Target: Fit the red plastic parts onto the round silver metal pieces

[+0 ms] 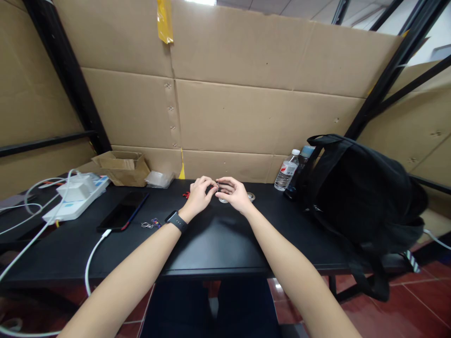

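Note:
My left hand (199,196), with a dark watch (176,220) on its wrist, is raised over the far middle of the black table. Its thumb and fingertips are pinched together. My right hand (235,193) meets it there, thumb and fingers curled round a small, thin, upright object (217,187) whose kind I cannot make out. Below the fingertips, a pale round thing (223,200) is partly hidden. A tape roll (251,196) shows just behind my right wrist. Beside my left hand, a small red item (186,194) lies partly covered.
On the left are a power strip (75,206) with white cables, a phone (123,211), a keyring (151,224), a cardboard box (123,166) and a clear plastic packet (159,179). To the right stand a water bottle (286,171) and a black backpack (362,197). Cardboard walls (229,112) enclose the table.

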`<move>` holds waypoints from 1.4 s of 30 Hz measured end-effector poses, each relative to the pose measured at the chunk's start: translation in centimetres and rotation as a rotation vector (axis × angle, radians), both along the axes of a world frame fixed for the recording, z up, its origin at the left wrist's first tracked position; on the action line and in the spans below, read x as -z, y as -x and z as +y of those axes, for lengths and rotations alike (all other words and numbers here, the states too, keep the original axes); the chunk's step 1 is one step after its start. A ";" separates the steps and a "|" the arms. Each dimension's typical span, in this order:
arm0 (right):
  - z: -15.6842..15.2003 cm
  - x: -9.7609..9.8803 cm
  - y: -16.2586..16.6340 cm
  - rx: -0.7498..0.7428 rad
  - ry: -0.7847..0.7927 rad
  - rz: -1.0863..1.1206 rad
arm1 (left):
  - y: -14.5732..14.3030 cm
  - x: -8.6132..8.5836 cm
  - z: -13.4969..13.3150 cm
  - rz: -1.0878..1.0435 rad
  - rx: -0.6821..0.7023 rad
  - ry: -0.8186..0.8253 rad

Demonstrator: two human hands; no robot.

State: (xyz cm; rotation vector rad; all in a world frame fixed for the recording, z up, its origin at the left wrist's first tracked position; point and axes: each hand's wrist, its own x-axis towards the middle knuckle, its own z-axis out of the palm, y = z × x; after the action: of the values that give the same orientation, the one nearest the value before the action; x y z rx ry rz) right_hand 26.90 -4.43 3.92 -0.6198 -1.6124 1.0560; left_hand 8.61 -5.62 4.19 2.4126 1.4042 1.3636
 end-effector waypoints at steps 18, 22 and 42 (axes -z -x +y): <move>1.7 0.6 -1.4 0.049 -0.054 -0.328 | -0.1 0.2 -0.2 0.071 -0.095 -0.118; 2.2 1.0 -1.7 0.035 -0.091 -0.379 | -0.1 0.1 -0.3 0.106 -0.057 -0.102; 0.6 -0.8 -3.0 0.157 -0.084 -0.948 | 3.1 0.6 1.9 0.250 0.053 0.105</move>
State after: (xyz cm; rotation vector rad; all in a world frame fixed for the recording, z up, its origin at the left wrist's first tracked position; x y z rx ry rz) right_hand 29.87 -3.78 4.71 -1.2858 -2.3366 0.5753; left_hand 5.55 -3.67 3.55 2.6003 1.4091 0.9781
